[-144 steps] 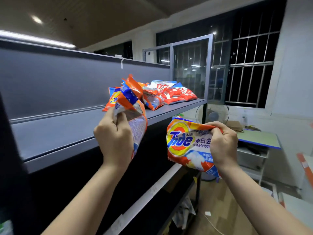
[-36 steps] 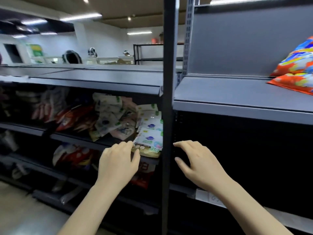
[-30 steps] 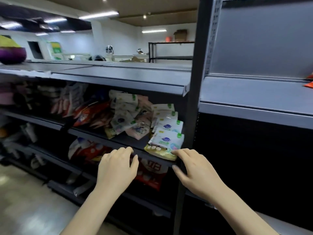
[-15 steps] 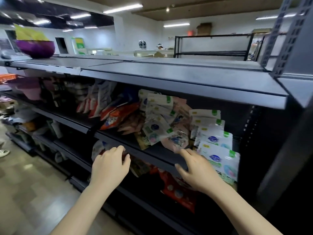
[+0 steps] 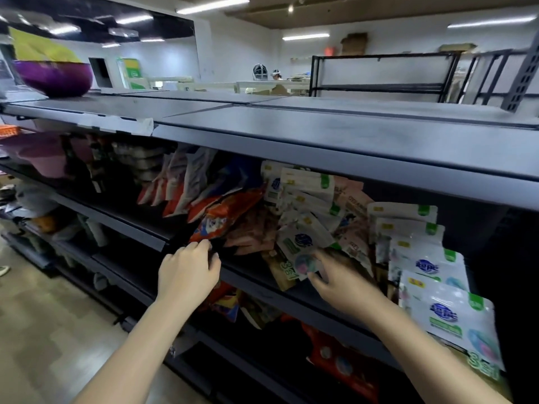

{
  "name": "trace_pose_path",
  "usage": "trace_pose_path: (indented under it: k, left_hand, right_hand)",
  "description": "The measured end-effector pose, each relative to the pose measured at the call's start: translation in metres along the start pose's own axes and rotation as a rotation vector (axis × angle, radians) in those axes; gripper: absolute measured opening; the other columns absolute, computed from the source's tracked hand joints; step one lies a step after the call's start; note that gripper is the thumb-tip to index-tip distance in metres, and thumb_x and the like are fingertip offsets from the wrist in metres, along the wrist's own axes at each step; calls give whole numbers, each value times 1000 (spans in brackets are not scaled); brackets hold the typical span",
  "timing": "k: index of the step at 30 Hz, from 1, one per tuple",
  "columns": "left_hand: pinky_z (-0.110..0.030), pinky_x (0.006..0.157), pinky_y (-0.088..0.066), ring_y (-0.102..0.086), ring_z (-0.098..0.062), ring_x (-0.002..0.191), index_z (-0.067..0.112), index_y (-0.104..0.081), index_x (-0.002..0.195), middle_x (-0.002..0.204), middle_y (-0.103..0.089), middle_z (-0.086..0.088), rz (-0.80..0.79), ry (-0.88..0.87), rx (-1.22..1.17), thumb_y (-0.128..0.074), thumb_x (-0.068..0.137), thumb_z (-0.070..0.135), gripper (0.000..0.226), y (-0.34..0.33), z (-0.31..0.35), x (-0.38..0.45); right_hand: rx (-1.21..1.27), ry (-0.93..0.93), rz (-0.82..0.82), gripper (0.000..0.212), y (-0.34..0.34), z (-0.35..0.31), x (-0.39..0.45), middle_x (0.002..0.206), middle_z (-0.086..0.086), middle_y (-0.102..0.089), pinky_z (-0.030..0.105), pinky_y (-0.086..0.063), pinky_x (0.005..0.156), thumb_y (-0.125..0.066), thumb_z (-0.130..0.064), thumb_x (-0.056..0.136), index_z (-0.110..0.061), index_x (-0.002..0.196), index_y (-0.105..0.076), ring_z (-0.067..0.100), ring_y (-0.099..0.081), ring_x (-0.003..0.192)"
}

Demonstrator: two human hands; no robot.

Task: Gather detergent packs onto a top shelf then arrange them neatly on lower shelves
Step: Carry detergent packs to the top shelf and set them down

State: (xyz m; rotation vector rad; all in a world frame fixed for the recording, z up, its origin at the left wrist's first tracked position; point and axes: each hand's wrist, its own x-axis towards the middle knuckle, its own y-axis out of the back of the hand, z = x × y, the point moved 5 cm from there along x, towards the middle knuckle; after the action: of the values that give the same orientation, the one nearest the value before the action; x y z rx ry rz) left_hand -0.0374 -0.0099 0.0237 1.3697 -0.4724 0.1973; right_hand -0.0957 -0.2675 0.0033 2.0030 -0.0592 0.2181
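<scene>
Both hands are reaching into the middle shelf [image 5: 262,275]. Left hand [image 5: 188,272], fingers loosely curled, is touching an orange detergent pack [image 5: 224,217] without gripping it. Right hand [image 5: 341,279] is pinching a white detergent pack [image 5: 303,243]. More white packs [image 5: 431,275] are standing to the right. Top shelf [image 5: 320,132] is carrying a purple bowl [image 5: 54,78] far left.

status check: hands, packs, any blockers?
Left hand reaching at orange pack, no grip yet. Right hand fingers on white pack. Packs jumbled on middle shelf. No blockers seen.
</scene>
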Motion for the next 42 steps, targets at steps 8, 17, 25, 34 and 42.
trace_pose_path:
  k: [8, 17, 25, 34, 42]
  left_hand:
    - [-32, 59, -42, -59, -30, 81, 7, -56, 100, 90, -58, -8, -202, -137, -212, -47, 90, 14, 15, -64, -45, 102]
    - [-25, 110, -21, -28, -22, 139, 12, -25, 148, 152, -27, -9, -448, -431, -425, -45, 97, 38, 60, -139, -49, 182]
    - [-27, 94, -42, -50, -23, 116, 8, -38, 137, 130, -51, -12, -309, -566, -317, -56, 92, 31, 54, -160, -50, 218]
    - [-23, 57, -42, -53, -11, 61, 16, -54, 71, 69, -57, 1, -437, -288, -950, -42, 100, 19, 31, -154, -86, 242]
    - [-38, 92, -49, -62, -15, 100, 13, -61, 117, 108, -66, -3, -387, -173, -1205, -46, 98, 30, 29, -138, -106, 251]
  right_hand:
    - [-89, -170, 68, 54, -41, -32, 73, 131, -2, -55, 24, -45, 82, -44, -52, 92, -30, 141, -38, 19, -54, 114]
    - [-36, -297, 135, 39, -81, -65, 131, 126, -8, -55, 28, -45, 91, -42, -48, 92, -35, 128, -47, 14, -53, 113]
    - [75, -495, 116, 63, -109, -79, 157, 142, -11, -41, 23, -33, 104, -49, -61, 82, -39, 140, -36, 15, -41, 130]
    - [388, -744, 122, 84, -149, -104, 209, 131, -10, -51, 14, -35, 93, -55, -80, 67, -32, 136, -46, 15, -48, 122]
    - [541, -962, 473, 49, -160, -111, 234, 130, 4, -53, 19, -37, 89, -43, -49, 96, -17, 133, -49, 8, -45, 95]
